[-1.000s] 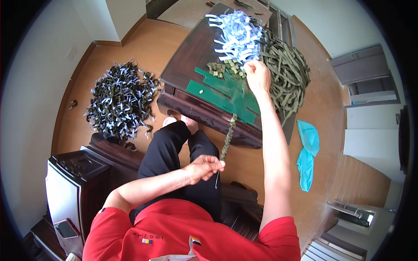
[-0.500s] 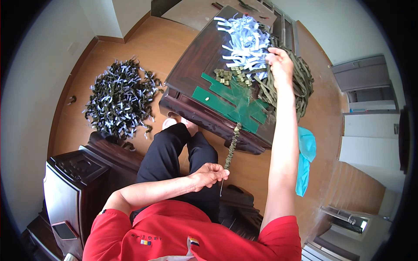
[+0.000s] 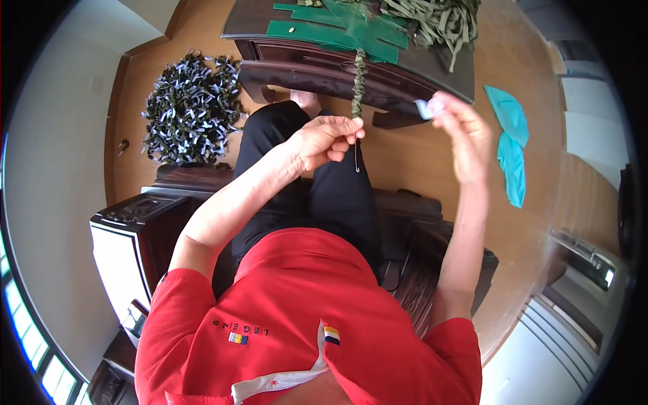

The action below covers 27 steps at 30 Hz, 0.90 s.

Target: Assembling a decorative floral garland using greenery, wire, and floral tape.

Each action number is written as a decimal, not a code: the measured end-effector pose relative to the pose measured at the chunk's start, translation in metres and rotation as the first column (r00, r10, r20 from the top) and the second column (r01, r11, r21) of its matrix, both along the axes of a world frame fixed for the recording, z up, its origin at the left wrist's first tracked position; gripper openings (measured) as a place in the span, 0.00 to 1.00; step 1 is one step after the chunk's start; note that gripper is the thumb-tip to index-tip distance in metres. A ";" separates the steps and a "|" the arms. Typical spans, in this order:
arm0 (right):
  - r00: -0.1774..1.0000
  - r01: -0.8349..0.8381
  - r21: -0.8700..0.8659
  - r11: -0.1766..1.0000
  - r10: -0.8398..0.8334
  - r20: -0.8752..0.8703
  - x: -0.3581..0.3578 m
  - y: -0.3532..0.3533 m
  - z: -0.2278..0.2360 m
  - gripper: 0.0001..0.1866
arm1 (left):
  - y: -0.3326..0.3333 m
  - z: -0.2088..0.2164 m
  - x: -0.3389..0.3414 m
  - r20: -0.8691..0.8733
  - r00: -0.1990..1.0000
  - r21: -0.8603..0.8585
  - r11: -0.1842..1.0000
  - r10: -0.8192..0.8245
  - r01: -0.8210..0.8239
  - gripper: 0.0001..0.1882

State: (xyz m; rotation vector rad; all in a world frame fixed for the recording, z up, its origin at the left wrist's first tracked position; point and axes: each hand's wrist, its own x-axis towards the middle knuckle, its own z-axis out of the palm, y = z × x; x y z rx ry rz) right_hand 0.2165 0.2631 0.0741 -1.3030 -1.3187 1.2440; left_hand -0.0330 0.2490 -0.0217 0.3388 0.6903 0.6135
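Note:
My left hand is closed, thumb and fingers pinching a thin hooked metal needle whose tip points down toward my lap. Above that grip, a tightly gathered olive-green fabric strip runs up to the table edge, where green pieces are fixed under clear tape. To the right and apart from the needle, my right hand pinches a short pale blue-white fabric strip between thumb and fingertips. The strip's far end sticks out to the left.
A dark wooden table stands ahead, bearing loose olive strips. On the floor at left lies a pile of dark green and pale pieces. A turquoise bag lies at right. A dark cabinet stands at left.
My right hand has come back from the pale strip heap on the table, bringing one strip toward the needle. The view has tilted down; the left hand keeps its pinch.

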 end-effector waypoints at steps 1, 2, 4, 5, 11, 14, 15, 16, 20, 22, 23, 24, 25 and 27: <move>1.000 0.014 0.000 1.000 -0.014 -0.011 0.001 -0.012 -0.011 0.17 | 0.002 0.002 0.001 0.009 1.000 -0.005 1.000 0.006 -0.006 0.12; 0.998 -0.003 -0.029 1.000 0.001 -0.069 -0.002 -0.025 -0.020 0.17 | 0.003 0.003 0.003 0.016 1.000 -0.008 1.000 0.012 -0.012 0.12; 0.977 -0.061 -0.067 0.996 0.046 -0.206 -0.011 -0.043 -0.035 0.16 | 0.003 0.006 0.003 0.009 1.000 -0.010 1.000 0.015 -0.015 0.12; 0.956 -0.101 -0.075 0.992 0.076 -0.284 -0.016 -0.048 -0.042 0.16 | 0.002 0.007 0.001 0.001 1.000 -0.015 1.000 0.020 -0.020 0.12; 0.989 -0.066 0.041 0.997 0.071 -0.132 -0.027 -0.053 -0.067 0.12 | 0.002 0.014 0.005 -0.014 1.000 -0.023 1.000 0.002 -0.002 0.11; 0.995 -0.096 0.156 0.983 0.092 0.030 -0.034 -0.053 -0.071 0.10 | 0.003 0.014 0.004 -0.019 1.000 -0.021 1.000 -0.001 0.001 0.11; 0.992 -0.092 0.069 0.993 0.097 -0.076 -0.038 -0.054 -0.069 0.09 | 0.004 0.013 0.003 -0.035 0.999 -0.022 1.000 -0.001 0.001 0.11; 0.980 -0.096 -0.020 0.995 0.091 -0.179 -0.041 -0.057 -0.063 0.08 | 0.004 0.012 0.003 -0.047 0.999 -0.024 1.000 -0.002 0.001 0.12; 0.931 -0.140 -0.231 0.963 0.049 -0.362 -0.046 -0.064 -0.062 0.06 | 0.004 0.011 0.003 -0.071 0.997 -0.031 1.000 0.000 -0.002 0.12; 0.941 -0.153 -0.291 0.944 0.050 -0.334 -0.045 -0.067 -0.065 0.05 | 0.005 0.011 0.003 -0.065 0.998 -0.024 1.000 0.001 -0.003 0.12; 0.946 -0.160 -0.320 0.934 0.053 -0.319 -0.046 -0.067 -0.066 0.04 | 0.005 0.011 0.003 -0.062 0.998 -0.020 1.000 0.002 -0.003 0.12; 0.946 -0.162 -0.325 0.932 0.052 -0.321 -0.047 -0.068 -0.068 0.04 | 0.005 0.011 0.003 -0.065 0.998 -0.026 1.000 0.003 -0.005 0.12; 0.939 -0.171 -0.338 0.925 0.050 -0.339 -0.049 -0.069 -0.068 0.04 | 0.005 0.011 0.003 -0.065 0.998 -0.025 1.000 0.001 -0.002 0.12; 0.927 -0.192 -0.362 0.912 0.046 -0.373 -0.054 -0.069 -0.070 0.04 | 0.004 0.010 0.002 -0.063 0.998 -0.024 1.000 -0.003 0.002 0.12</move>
